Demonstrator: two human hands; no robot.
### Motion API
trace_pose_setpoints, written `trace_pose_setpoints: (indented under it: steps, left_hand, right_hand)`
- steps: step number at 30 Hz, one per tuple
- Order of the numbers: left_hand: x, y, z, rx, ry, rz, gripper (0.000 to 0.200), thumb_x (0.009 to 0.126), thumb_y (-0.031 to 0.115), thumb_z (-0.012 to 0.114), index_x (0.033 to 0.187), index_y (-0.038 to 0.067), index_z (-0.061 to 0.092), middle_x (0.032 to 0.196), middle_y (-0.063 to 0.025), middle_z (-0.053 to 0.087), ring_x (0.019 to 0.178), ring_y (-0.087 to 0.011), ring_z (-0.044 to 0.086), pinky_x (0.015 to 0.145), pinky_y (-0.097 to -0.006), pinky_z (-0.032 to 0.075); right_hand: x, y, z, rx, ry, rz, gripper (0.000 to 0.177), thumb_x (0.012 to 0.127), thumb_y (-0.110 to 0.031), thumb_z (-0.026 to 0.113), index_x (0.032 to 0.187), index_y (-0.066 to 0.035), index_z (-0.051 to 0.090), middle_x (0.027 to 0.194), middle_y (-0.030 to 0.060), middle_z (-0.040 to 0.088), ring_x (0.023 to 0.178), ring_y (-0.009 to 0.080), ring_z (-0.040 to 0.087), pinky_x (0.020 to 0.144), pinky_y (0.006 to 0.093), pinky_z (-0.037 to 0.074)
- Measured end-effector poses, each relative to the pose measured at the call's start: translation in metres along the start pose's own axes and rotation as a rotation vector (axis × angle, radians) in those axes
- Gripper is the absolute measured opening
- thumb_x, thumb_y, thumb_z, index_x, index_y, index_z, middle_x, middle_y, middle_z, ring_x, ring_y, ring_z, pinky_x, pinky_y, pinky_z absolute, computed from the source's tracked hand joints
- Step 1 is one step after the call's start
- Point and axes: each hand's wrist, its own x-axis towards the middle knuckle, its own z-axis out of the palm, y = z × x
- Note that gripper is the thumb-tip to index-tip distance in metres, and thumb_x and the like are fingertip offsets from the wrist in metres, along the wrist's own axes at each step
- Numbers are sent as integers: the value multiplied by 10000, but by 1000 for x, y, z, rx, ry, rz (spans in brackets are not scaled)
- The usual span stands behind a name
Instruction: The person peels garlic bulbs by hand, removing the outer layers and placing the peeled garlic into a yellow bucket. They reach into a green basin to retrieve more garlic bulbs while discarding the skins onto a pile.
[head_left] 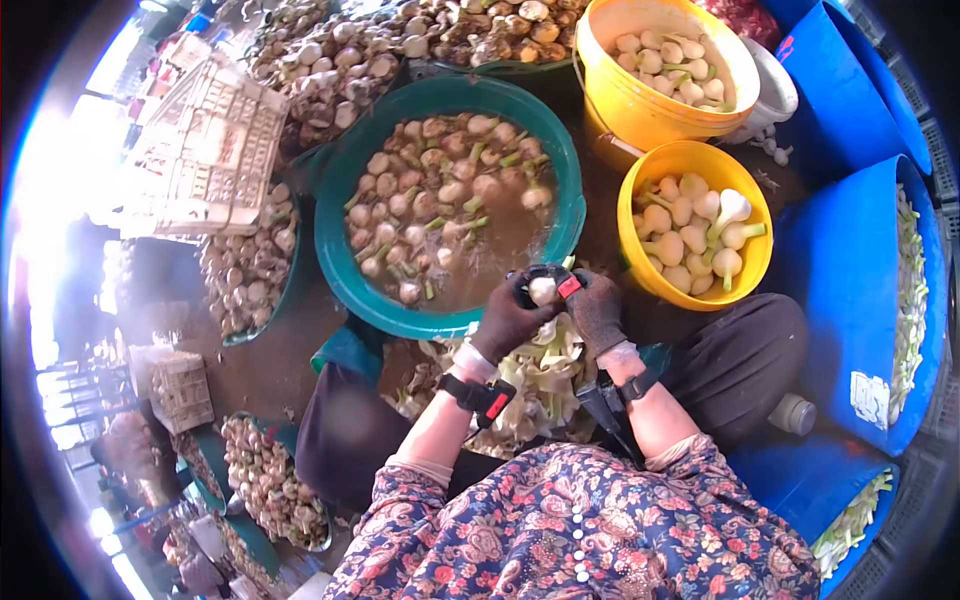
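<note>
My left hand [512, 318], in a dark glove, is closed around a white garlic bulb [542, 290] just past the near rim of the green tub [335, 285]. My right hand [597, 308], also gloved, is closed close against the bulb's right side. A small red-and-black piece [569, 287] shows at its thumb; what its fingers hold is hidden. In the tub, many garlic bulbs [450, 190] with short green stems float in brown water. Pale peeled skins [540, 365] lie heaped below my hands, between my legs.
To the right stands a yellow bucket [628, 225] of peeled bulbs, with a taller yellow bucket [600, 90] behind it. Blue containers [840, 290] line the right side. Unpeeled garlic [330, 70] is piled at the back; a white crate [210, 140] stands at left.
</note>
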Motion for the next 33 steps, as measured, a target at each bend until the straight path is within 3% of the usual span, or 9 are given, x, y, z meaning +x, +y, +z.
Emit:
trace_pose_setpoints:
  steps: [6,10,16,18,21,23,26,29,33]
  left_hand:
    - [-38,34,-5,250,118,18,451,708,131,779,1088,0,575,1036,-70,598,933,-130,573,825,-282,478]
    - [-53,43,-8,-294,50,-69,462,717,105,769,1105,-23,552,1072,-71,589,927,-130,583,829,-279,488]
    - [-71,40,8,-303,177,-85,553,713,97,770,1180,-22,498,1116,-88,581,915,-142,594,835,-277,483]
    - [-76,41,11,-23,216,40,684,684,175,800,1228,-41,447,1133,-120,565,1051,-227,547,908,-337,444]
    - [-87,55,7,601,504,236,784,635,249,822,1252,-35,432,1155,-165,541,1167,-304,456,993,-403,367]
    - [-87,62,-2,779,380,340,789,599,309,815,1266,63,473,1177,-165,527,1169,-337,433,990,-429,352]
    - [-87,55,-13,918,161,325,682,600,317,796,1210,139,547,1183,-134,538,1082,-331,497,936,-432,386]
    - [-89,58,-18,921,237,345,615,598,298,798,1144,114,582,1167,-141,551,1071,-339,502,925,-439,390]
    - [-93,59,-12,359,99,127,365,661,118,786,980,35,627,933,-100,653,866,-183,611,782,-307,482]
  right_hand:
    - [-18,-30,-12,-170,-75,-230,364,888,-342,541,783,3,592,657,180,570,592,291,553,565,388,425]
    - [-31,-43,-33,287,-349,-128,340,907,-321,520,825,-7,619,668,24,578,615,129,559,544,300,442]
    - [-45,-49,-36,1059,-704,670,370,881,-351,569,1081,-39,567,794,66,632,660,134,584,623,261,480]
    - [-53,-33,-32,581,-577,-33,448,874,-424,554,1123,-51,536,808,76,631,662,149,591,616,266,484]
    - [-50,-25,-23,378,-484,-120,609,852,-611,444,1044,-49,577,745,92,618,628,183,590,568,286,470]
    - [-40,-23,-20,477,-608,410,667,844,-655,399,996,-37,599,690,96,605,609,182,580,551,293,456]
    - [-45,-28,-21,324,-605,431,639,849,-645,400,846,-48,627,589,77,555,541,178,532,511,309,417]
    - [-40,-19,-15,202,-576,299,645,849,-655,379,775,-60,616,563,56,525,513,170,496,497,314,402]
    - [-42,-16,-20,382,-703,349,483,858,-536,498,816,-65,594,580,10,501,525,119,465,478,282,384]
